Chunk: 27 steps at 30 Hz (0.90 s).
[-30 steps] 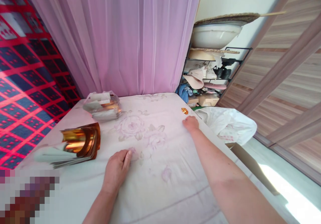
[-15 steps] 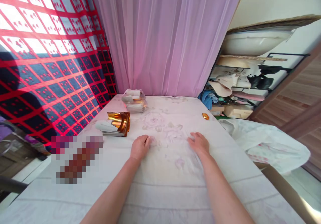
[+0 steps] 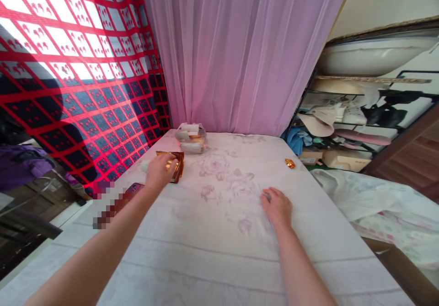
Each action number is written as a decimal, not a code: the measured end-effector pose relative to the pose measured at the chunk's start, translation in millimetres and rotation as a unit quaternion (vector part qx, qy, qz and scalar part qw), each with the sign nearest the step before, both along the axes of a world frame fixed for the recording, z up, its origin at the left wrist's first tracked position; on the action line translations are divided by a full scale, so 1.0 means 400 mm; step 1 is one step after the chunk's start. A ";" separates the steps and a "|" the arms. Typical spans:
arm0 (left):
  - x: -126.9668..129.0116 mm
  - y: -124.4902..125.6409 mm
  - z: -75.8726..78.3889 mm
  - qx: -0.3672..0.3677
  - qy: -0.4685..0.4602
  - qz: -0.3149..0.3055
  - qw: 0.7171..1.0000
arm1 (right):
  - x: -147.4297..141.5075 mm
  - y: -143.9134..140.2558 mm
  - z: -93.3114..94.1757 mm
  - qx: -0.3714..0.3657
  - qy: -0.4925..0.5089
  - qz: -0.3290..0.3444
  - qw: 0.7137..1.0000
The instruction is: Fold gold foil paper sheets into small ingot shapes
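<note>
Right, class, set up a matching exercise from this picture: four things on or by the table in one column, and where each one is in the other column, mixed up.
Things:
1. left hand
2. right hand
3. small gold piece
4. clear plastic packet

Places:
A. at the far end of the table, in front of the pink curtain
B. flat on the flowered tablecloth
C. alone near the table's right edge
D. on the gold foil stack

Pairs: 1-D, 2-B, 3-C, 4-A

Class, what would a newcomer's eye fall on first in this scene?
The pink curtain hangs behind the floral-sheeted table, beside a red grid-patterned cloth on the left. The left hand rests on shiny gold foil sheets; the right hand lies flat mid-table.
</note>
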State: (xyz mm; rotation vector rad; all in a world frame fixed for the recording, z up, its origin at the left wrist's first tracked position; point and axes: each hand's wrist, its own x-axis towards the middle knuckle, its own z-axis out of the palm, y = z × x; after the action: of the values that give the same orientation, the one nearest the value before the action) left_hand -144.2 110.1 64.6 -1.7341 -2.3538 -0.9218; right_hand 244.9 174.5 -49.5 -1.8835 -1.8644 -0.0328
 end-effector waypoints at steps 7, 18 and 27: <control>-0.202 0.004 0.033 -0.071 -0.080 0.193 0.975 | -0.002 -0.004 0.000 0.009 0.020 0.010 1.000; -0.119 0.025 -0.035 -0.116 -0.085 0.193 0.971 | -0.001 -0.004 0.000 0.005 0.025 0.010 1.000; -0.097 0.009 0.021 -0.101 0.038 0.154 0.982 | -0.002 -0.004 0.002 -0.007 0.026 0.007 1.000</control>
State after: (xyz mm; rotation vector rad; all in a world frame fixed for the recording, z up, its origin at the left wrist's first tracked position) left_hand -183.1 113.8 73.1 -1.3711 -2.6391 -0.5791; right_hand 244.2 172.9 -48.6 -1.8624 -1.8471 0.0335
